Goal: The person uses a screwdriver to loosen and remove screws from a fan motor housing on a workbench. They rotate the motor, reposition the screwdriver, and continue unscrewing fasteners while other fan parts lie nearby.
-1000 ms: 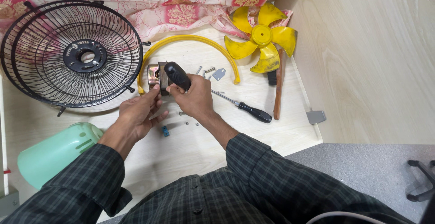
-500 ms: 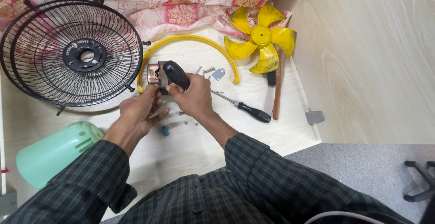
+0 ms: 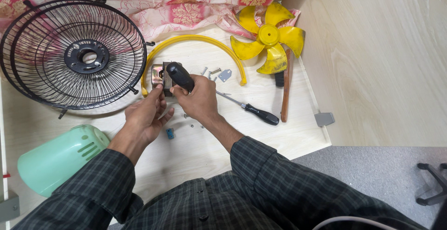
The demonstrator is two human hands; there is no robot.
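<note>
In the head view, the left hand [image 3: 148,113] steadies a small metal motor block [image 3: 159,75] with its fingertips. The right hand [image 3: 198,100], just beside it, is clamped around the black handle of a screwdriver [image 3: 179,75] set against that block. The block sits inside the yellow ring [image 3: 195,39]'s arc. Left of the block lies a black wire fan guard [image 3: 74,53], right of it a second screwdriver [image 3: 253,111], and beyond the ring a yellow fan blade [image 3: 270,37].

Glossy yellow plastic fan blade [image 3: 270,37], black wire grille [image 3: 74,55]

Black handle [image 3: 180,76] perhaps slightly retilted
</note>
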